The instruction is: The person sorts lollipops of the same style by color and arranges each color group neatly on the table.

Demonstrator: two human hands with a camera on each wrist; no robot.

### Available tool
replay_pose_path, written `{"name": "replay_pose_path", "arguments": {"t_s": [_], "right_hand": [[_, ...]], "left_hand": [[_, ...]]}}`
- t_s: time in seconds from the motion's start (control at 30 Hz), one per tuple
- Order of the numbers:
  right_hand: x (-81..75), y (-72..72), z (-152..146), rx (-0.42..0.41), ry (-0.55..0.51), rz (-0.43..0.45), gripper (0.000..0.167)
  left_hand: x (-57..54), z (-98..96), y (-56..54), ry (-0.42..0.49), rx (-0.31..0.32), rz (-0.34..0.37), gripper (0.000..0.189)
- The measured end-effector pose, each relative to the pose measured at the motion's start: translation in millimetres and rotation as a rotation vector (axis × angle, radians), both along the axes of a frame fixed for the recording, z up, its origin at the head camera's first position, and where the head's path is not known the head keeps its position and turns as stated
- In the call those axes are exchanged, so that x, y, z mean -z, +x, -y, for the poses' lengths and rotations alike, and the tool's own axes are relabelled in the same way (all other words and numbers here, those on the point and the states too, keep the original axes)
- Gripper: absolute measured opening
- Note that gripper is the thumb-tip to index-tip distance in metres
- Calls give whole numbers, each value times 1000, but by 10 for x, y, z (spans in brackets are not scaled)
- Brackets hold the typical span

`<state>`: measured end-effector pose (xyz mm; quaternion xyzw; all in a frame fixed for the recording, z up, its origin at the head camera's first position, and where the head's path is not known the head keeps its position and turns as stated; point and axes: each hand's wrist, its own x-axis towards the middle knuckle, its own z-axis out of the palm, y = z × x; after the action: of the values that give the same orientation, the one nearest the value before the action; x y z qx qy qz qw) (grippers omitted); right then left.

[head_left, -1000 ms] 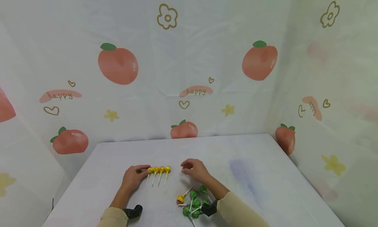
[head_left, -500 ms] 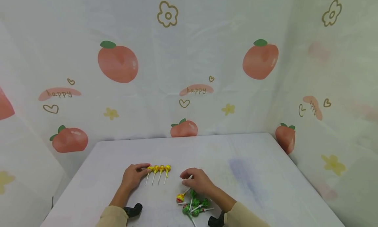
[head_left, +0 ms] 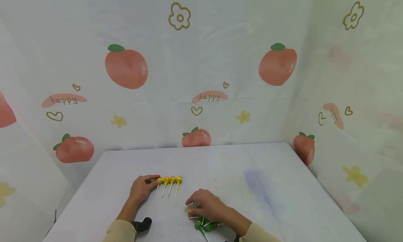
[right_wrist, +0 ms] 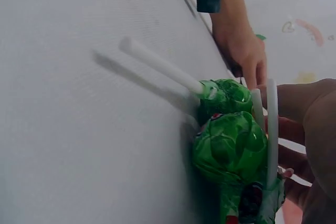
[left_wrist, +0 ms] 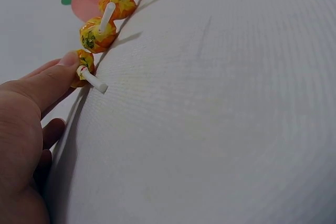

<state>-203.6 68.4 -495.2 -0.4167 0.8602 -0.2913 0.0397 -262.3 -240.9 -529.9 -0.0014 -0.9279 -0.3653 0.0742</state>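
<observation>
My left hand (head_left: 140, 189) pinches the head of the leftmost yellow lollipop (left_wrist: 86, 62) between thumb and index finger. That lollipop ends a neat row of several yellow lollipops (head_left: 172, 180), their white sticks pointing toward me. Over a loose pile of green lollipops (head_left: 198, 224) hovers my right hand (head_left: 209, 204), thumb and index finger apart. Just below its thumb lies a yellow-and-red lollipop (head_left: 190, 213), partly covered. In the right wrist view, green-wrapped heads (right_wrist: 231, 148) and upright white sticks (right_wrist: 272, 129) stand close beside the right fingers; nothing is plainly gripped.
Everything lies on a white table (head_left: 267, 221) with a bluish stain at the right. A patterned curtain (head_left: 163, 67) hangs behind and at the sides. A black wrist mount (head_left: 142, 225) sits at the left wrist.
My right hand has come back toward me and down, from beside the row to over the pile, now covering part of it. The left hand stays at the row's left end.
</observation>
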Motion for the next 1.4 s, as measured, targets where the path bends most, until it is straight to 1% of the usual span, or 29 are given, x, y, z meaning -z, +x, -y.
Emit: {"name": "replay_pose_path", "arguments": {"t_s": [0.13,0.43,0.63,0.87,1.0,1.07,1.23,1.33,1.4], "right_hand": [[16,17,7,-60,31,-32,21],[22,20,3,-115,93,-99,20],[0,22,-3,-128,131,-124,21],[-28,32,-17,-109,127,-96,22],[-25,33,-18,-75,72,-77,23],[-27,39,-17,-56,23,-98,23],[-44,50,-19,-6,-111,-190,21],[-36,39,-22,24,-204,-202,20],[-31,31,-28,45,-255,-195,19]], "left_hand": [[2,-1,5,-1,-1,2,29],[-14,-13,10,-5,-5,-4,29],[-21,-16,16,-4,-4,2,29],[-23,-18,25,16,-6,0,27],[-16,-17,27,21,-11,8,28],[-11,-18,24,20,-13,9,28],[-9,-22,12,6,-12,-2,28],[-13,-22,13,-2,-9,-6,29],[-16,-22,18,-8,-8,-4,29]]}}
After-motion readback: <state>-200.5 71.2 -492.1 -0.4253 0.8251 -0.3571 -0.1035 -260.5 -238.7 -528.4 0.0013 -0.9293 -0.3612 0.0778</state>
